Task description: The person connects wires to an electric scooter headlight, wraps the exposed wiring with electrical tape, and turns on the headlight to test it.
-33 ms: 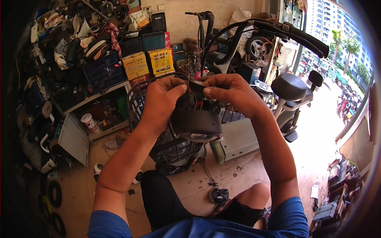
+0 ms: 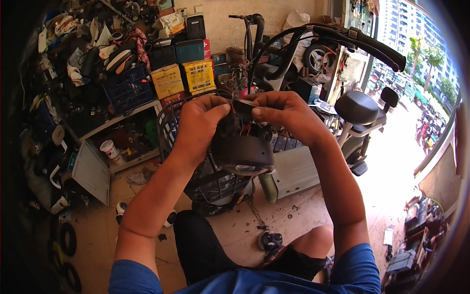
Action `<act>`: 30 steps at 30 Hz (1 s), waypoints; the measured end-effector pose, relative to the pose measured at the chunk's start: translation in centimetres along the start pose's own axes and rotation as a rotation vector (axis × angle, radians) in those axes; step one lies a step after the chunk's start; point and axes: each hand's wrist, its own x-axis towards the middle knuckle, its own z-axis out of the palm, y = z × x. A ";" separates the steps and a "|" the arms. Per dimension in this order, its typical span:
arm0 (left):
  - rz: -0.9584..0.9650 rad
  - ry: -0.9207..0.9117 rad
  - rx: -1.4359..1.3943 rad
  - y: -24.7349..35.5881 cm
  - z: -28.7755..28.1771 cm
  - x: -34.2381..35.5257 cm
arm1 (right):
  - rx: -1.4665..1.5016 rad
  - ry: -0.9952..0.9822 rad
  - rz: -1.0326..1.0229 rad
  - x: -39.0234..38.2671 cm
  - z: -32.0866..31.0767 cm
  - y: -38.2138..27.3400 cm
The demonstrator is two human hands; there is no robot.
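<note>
Both hands are up at chest height: left hand (image 2: 203,120) and right hand (image 2: 281,115) pinch small wiring bits atop a rounded black plastic headlight housing (image 2: 242,152). It could drop, since only fingertips steady it (no palm underneath). Below them, the black wire basket (image 2: 205,183) looks empty.

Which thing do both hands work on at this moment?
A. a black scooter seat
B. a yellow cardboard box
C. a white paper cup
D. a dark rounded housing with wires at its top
D: the left hand and right hand meet over the dark rounded housing and pinch the wires at its top.
</note>
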 end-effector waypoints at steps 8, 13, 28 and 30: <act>-0.062 0.016 -0.178 0.0 -0.2 -0.3 | 0.295 0.065 0.026 0.1 0.4 1.3; -0.070 0.022 -0.262 -0.2 -0.4 -0.7 | 0.244 0.054 0.042 0.4 0.6 1.4; 0.238 -0.106 0.103 1.2 -1.2 -0.9 | 0.441 0.131 -0.078 0.3 1.7 2.8; 0.222 -0.067 -0.029 1.2 -1.5 -0.4 | 0.509 0.073 -0.068 0.3 1.3 2.9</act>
